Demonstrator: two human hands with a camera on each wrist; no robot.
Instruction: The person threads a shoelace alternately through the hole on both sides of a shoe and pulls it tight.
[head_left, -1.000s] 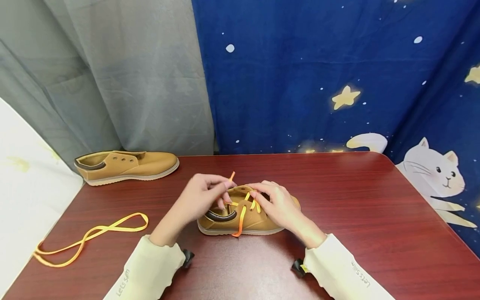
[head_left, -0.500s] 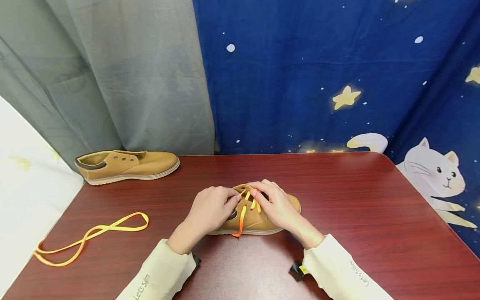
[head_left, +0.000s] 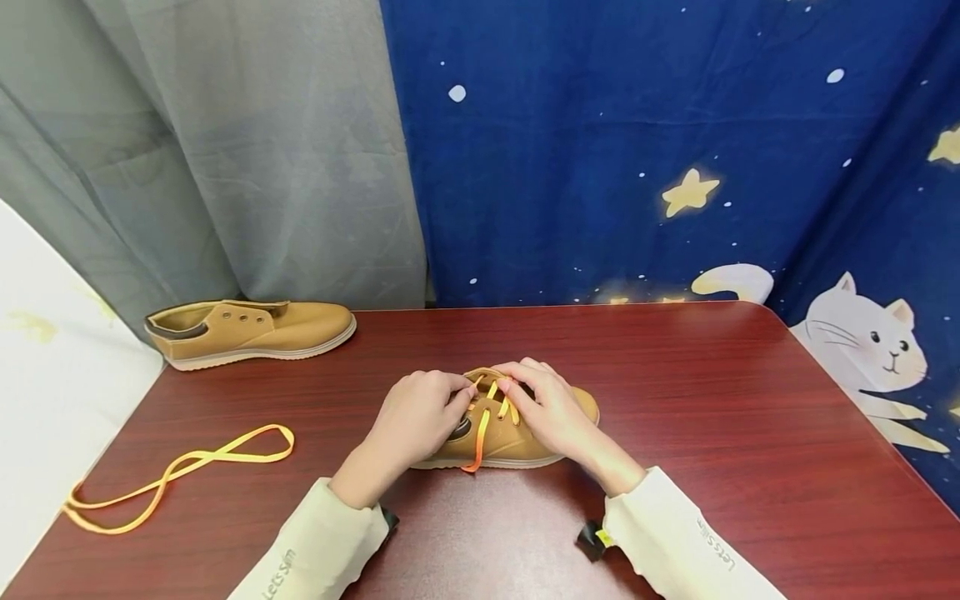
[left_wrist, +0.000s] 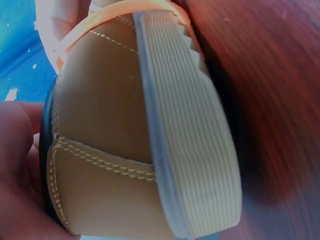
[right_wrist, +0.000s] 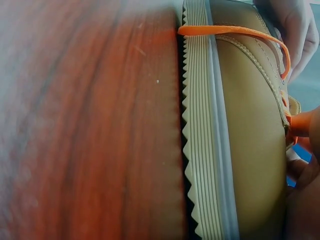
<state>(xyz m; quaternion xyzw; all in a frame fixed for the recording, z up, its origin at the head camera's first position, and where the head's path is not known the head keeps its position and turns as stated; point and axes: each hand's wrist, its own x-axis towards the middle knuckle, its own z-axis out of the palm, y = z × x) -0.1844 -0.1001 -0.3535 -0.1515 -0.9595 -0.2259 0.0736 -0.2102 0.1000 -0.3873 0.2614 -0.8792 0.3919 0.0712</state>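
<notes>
A tan shoe (head_left: 517, 446) stands sideways on the table, toe to the right, with a yellow-orange shoelace (head_left: 491, 390) crossing its opening. One lace end hangs down the near side over the sole. My left hand (head_left: 416, 417) is over the heel end, thumb and forefinger pinching the lace by a far-side eyelet; the lace tip is hard to make out. With my right hand (head_left: 551, 408) I grip the shoe's upper by the lacing, thumb on the near side, fingers on the far side. The left wrist view shows the heel and sole (left_wrist: 192, 125) close up.
A second tan shoe (head_left: 251, 333), with bare eyelets, stands at the table's back left. Another yellow-orange lace (head_left: 191, 467) lies looped at the left. Grey and blue curtains (head_left: 562, 150) hang behind the dark red table (head_left: 712, 417).
My left hand has come down from above the heel to the far-side eyelets, bringing the lace end there. The right hand and the shoe have barely moved.
</notes>
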